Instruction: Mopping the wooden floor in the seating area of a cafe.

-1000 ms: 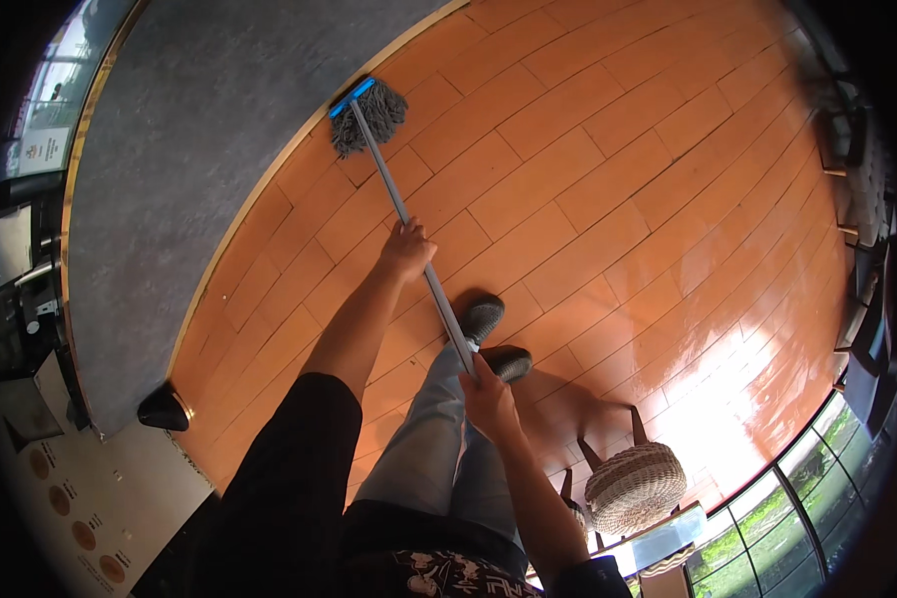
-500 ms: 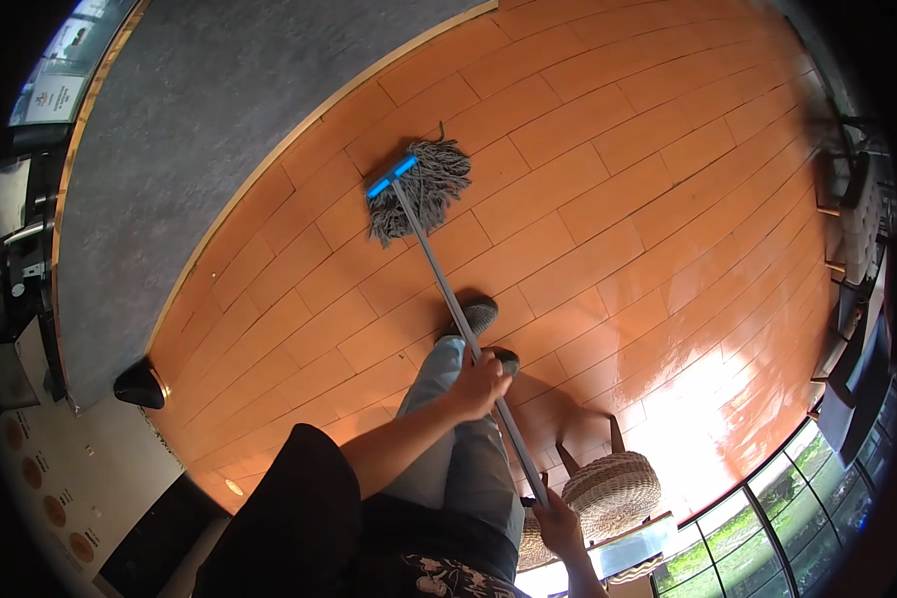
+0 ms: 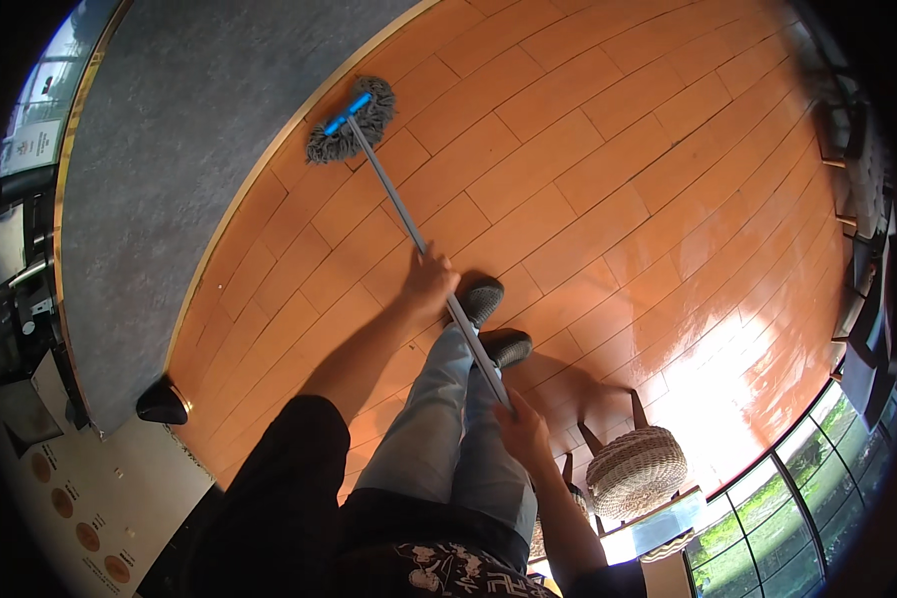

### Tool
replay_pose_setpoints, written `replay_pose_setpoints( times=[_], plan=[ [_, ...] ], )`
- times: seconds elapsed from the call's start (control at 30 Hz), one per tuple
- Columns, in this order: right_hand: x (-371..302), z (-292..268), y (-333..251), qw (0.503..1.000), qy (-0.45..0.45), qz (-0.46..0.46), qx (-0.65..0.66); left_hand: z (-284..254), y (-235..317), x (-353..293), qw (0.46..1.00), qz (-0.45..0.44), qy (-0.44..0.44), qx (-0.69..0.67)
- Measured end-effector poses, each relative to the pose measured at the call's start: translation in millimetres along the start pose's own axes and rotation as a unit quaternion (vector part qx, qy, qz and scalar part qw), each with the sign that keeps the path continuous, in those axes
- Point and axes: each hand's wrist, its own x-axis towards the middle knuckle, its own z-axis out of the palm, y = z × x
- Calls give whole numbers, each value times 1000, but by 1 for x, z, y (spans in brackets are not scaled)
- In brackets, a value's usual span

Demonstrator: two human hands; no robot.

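Observation:
A mop with a grey string head [image 3: 368,118] and a blue clamp [image 3: 348,114] lies against the orange tiled floor [image 3: 568,169], close to the wooden edging of a grey surface. Its grey metal pole [image 3: 388,187] slants down toward my body. Partway along the pole, my left hand [image 3: 431,279] is wrapped round it. My right hand [image 3: 521,427] grips the pole's upper end, in front of my legs.
The grey surface [image 3: 189,130] with a wooden edge borders the floor at left. A woven stool [image 3: 636,472] stands at lower right, by a window wall [image 3: 767,518]. Dark chairs [image 3: 857,199] line the far right. A black object [image 3: 162,401] sits at the grey surface's near corner.
The mop head has slid away and to the left, up to the wooden edging. Both hands have moved forward and left with the pole, still holding it.

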Motion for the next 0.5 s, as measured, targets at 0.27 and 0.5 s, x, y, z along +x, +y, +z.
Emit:
replay_pose_setpoints(
  times=[0.27, 0.5],
  plan=[
    [-275, -73, 119, 980, 8, 92, -177, -47, 262, -96, 937, 133, -161, -279],
    [-191, -56, 76, 989, 35, 142, -27, -38, 201, -55, 962, 114, -152, -195]
  ],
)
